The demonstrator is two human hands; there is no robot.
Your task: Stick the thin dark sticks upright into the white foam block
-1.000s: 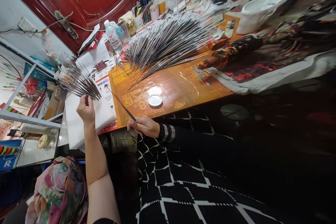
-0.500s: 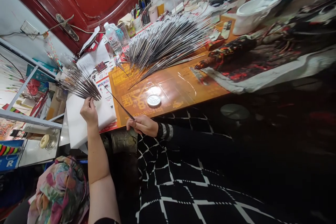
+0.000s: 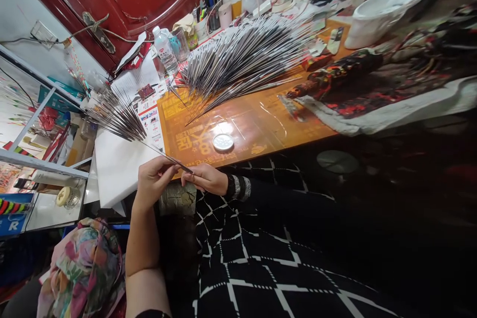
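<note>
Above the edge of the orange table (image 3: 257, 126), your hands meet on a long thin striped stick (image 3: 164, 153). Your right hand (image 3: 204, 179) pinches its near end between pressed-together fingers, and your left hand (image 3: 154, 181) closes its fingertips (image 3: 175, 167) on the shaft just beside. The far end reaches toward a fan of sticks (image 3: 117, 117) lying on a white foam block (image 3: 119, 174), while a larger fan (image 3: 242, 62) lies on the table.

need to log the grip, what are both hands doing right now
left hand: closed, holding a thin spike
right hand: closed, holding the same thin spike near its end
</note>
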